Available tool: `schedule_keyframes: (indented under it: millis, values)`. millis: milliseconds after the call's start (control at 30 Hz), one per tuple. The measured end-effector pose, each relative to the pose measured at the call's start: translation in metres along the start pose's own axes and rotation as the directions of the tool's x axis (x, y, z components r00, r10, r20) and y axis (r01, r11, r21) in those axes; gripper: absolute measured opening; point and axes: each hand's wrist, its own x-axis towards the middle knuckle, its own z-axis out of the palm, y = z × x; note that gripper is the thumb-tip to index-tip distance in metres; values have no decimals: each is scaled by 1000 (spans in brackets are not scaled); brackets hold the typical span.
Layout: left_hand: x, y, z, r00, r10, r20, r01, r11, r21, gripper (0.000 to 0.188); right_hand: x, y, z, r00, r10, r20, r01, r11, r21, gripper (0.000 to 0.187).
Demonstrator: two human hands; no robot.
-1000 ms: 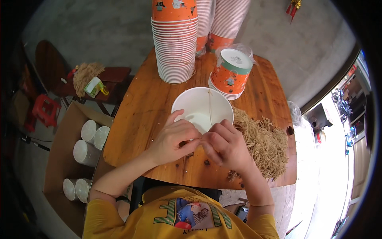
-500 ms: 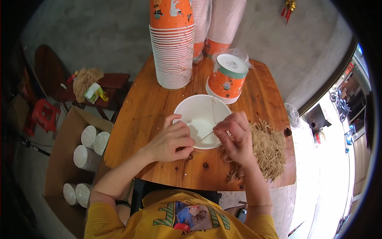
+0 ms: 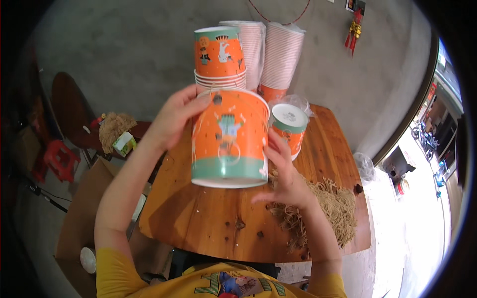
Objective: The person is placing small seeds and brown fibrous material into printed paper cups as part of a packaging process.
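Observation:
Tilted up above the table is an orange paper bucket (image 3: 229, 136) with a green band at its base and cartoon figures. My left hand (image 3: 174, 116) grips its rim at the upper left, thumb on the outside. Along the bucket's right side, the fingers of my right hand (image 3: 290, 176) lie against or very close to the wall, the thumb spread away. A thin pale strand (image 3: 213, 92) shows by the rim; where its ends go I cannot make out. A heap of tan twine (image 3: 330, 208) lies below my right hand.
A tall stack of matching buckets (image 3: 218, 52) stands behind the held one, with wrapped stacks (image 3: 283, 59) at the back. An upturned bucket (image 3: 288, 124) sits right of centre on the wooden table (image 3: 198, 223). A cardboard box (image 3: 82, 223) holding white containers stands at the left.
The bucket has been lifted off the table and tilted, so its printed outside shows. My left hand has gone to its rim, my right to its side. The view has tipped upward.

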Motion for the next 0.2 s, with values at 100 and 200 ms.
schedule_keyframes:
  millis: [100,200]
  values:
    - [49,31,-26,997,61,-54,-57,996,63,20,57,22,-9,994,-80,-79,71,991,-111,111]
    - [96,74,-34,929,368,-41,-369,912,-179,45,124,34,-25,987,103,-125,-54,937,345,114]
